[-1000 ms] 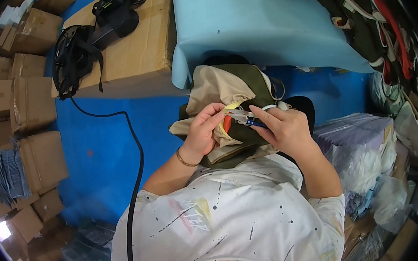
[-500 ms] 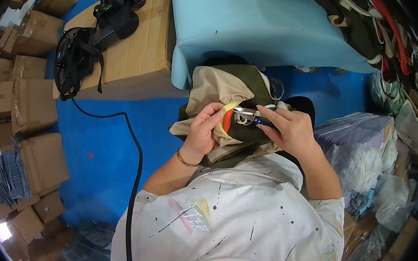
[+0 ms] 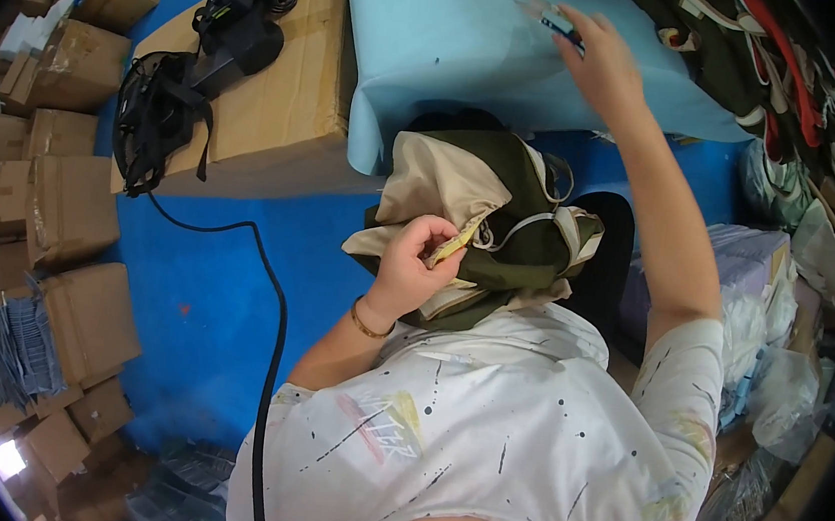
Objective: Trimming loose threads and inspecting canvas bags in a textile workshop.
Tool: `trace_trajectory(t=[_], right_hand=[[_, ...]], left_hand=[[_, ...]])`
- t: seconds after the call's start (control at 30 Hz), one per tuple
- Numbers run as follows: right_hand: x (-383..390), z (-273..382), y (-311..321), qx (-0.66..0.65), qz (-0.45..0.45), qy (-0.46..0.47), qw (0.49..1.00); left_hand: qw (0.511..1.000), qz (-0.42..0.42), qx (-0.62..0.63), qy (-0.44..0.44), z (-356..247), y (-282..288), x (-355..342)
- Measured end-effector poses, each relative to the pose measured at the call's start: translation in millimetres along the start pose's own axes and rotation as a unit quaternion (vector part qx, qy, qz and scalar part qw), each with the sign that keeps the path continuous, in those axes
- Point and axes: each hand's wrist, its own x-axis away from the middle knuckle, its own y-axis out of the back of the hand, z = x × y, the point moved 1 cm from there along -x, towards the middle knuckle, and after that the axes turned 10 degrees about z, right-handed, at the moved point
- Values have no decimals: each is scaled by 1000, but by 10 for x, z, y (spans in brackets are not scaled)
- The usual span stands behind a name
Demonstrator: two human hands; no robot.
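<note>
Green-and-beige bag (image 3: 510, 261) in left fingers (image 3: 429, 227), contents unclear

Left of the table (image 3: 476, 65) stands a carton (image 3: 303, 89) with gear (image 3: 245, 43) on it, and farther left, boxes (image 3: 75, 197). On the table's near side lies a bag (image 3: 446, 178) with the left hand (image 3: 414, 272) on it; over the table's right part is the right hand (image 3: 602, 69) with snips (image 3: 566, 30). At the table's right end is a cloth pile (image 3: 662, 15), with plastic bags (image 3: 785, 386) to the table's near right.
</note>
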Motion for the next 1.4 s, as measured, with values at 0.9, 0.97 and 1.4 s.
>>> trace_trajectory(t=[0.9, 0.97, 1.4], right_hand=[[2400, 1063, 216, -246, 376, 164, 878], [2457, 1051, 293, -245, 383, 146, 879], [2229, 716, -224, -559, 433, -299, 641]], left_hand=[[835, -54, -546, 54, -289, 402, -174], [839, -45, -538, 68, -324, 376, -196], [846, 59, -529, -39, -359, 228, -39]])
